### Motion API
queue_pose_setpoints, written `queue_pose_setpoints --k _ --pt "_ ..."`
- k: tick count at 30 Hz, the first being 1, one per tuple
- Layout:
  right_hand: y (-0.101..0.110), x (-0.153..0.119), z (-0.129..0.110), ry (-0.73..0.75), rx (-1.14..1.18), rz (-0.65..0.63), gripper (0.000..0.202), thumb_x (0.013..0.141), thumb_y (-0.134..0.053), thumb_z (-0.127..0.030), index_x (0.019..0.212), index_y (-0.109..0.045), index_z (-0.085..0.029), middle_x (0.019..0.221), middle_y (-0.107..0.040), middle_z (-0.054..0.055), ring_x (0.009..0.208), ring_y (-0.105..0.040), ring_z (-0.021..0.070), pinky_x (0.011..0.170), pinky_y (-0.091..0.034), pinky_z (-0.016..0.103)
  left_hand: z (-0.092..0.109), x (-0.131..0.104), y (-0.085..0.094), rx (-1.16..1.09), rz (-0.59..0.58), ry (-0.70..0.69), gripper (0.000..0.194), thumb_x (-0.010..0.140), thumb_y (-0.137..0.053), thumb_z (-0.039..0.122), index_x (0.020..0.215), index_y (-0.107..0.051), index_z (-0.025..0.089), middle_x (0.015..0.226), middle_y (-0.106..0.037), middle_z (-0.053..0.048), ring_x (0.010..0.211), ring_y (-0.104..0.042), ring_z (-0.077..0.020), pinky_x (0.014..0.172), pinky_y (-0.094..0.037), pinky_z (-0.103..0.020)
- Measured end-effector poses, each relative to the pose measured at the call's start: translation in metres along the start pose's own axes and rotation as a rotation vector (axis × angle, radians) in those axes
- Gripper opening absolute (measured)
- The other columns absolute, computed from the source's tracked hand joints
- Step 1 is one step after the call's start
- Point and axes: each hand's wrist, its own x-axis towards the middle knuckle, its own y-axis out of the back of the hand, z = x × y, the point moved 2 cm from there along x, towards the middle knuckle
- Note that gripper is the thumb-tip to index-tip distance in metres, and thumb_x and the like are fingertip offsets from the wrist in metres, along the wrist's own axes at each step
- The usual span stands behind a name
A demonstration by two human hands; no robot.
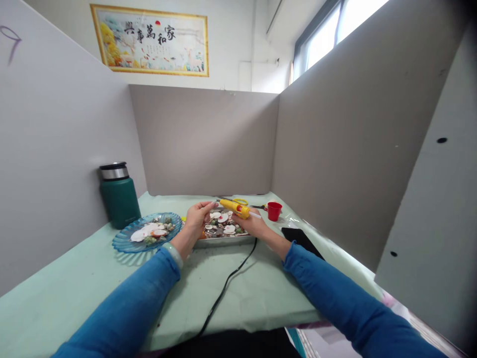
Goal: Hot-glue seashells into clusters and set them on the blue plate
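Note:
My right hand (250, 223) is wrapped round a yellow glue gun (234, 207), with a white glue stick poking out of its back end. The gun's nozzle points left, close to the fingertips of my left hand (198, 216). Those fingers are pinched together, and whatever they hold is too small to make out. Below both hands lies a metal tray (223, 241) filled with shells (228, 229) and small stones. A black cord (228, 282) runs from near the gun to the table's front edge.
At the left, a blue glass plate (121, 242) holds shells, beside a green bottle (121, 201). A red cup (275, 212) stands right of the tray, with a black phone-like slab (301, 241) nearer me. Yellow-handled scissors (241, 201) lie behind the tray. Grey panels surround the table.

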Motion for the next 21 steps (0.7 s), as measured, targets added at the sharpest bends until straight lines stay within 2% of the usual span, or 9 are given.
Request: queue_pose_setpoints --k 4,8,15,21 --pt "-0.0004 -0.0003 -0.0004 0.054 -0.015 -0.019 0.016 0.072 -0.061 -0.034 0.073 -0.06 -0.019 0.059 -0.057 -0.002 0.054 -0.051 0.012 0.052 -0.041 0.023 -0.001 0.0005 0.0004 0.017 -0.012 -0.009 0.037 0.049 -0.088 0.03 0.074 -0.069 0.011 0.071 -0.073 -0.007 0.035 -0.031 -0.0006 0.037 -0.02 -0.021" --pt "0.0001 -0.0003 -0.0014 -0.002 -0.038 -0.005 0.016 0.072 -0.061 -0.034 0.069 -0.06 -0.019 0.059 -0.059 -0.002 0.053 -0.052 0.0117 0.051 -0.041 0.023 -0.001 0.0002 0.0002 0.036 -0.009 -0.012 0.036 0.05 -0.088 0.03 0.074 -0.069 0.011 0.071 -0.073 -0.007 0.036 -0.03 -0.0006 0.037 -0.02 -0.021" --pt "0.0001 -0.0008 -0.0038 -0.009 -0.011 -0.013 0.015 0.071 -0.062 -0.033 0.069 -0.06 -0.019 0.055 -0.056 -0.003 0.05 -0.05 0.0109 0.048 -0.04 0.022 0.0 -0.0009 -0.0005 0.043 0.011 -0.022 0.037 0.048 -0.088 0.03 0.073 -0.069 0.011 0.069 -0.071 -0.006 0.035 -0.032 -0.0006 0.037 -0.019 -0.021" --pt "-0.0006 -0.0013 -0.0023 0.022 -0.004 -0.038 0.014 0.071 -0.06 -0.031 0.073 -0.061 -0.017 0.057 -0.057 -0.003 0.051 -0.051 0.0104 0.049 -0.041 0.022 -0.0017 0.0013 0.0013 0.068 0.013 -0.022 0.036 0.05 -0.089 0.031 0.072 -0.069 0.011 0.047 -0.055 0.003 0.034 -0.032 -0.002 0.038 -0.017 -0.021"
